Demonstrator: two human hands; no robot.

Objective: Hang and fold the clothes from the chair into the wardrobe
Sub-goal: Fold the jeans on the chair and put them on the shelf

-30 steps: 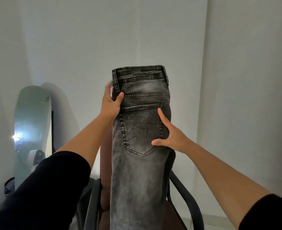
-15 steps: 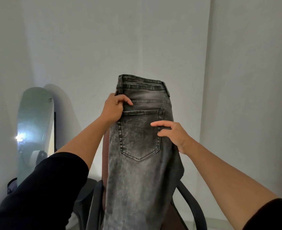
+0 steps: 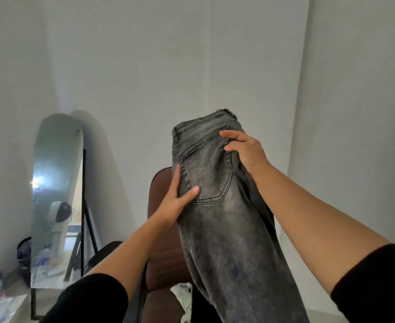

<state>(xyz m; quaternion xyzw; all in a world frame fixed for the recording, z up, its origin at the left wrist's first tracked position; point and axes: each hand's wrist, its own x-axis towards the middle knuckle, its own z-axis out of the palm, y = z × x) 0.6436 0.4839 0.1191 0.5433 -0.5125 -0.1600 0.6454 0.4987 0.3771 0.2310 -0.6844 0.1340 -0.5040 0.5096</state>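
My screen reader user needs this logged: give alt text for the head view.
A person holds up grey jeans over a brown chair: the right hand grips near the waistband, the left hand lies flat beside the back pocket. A mirror leans on the left wall.

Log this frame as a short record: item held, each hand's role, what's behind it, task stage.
item: grey jeans, held up, back pocket facing camera
right hand: grip on the waist edge
left hand: fingers straight, flat against the pocket side
behind: brown chair; mirror on the left
stage: jeans not yet folded; wardrobe out of view
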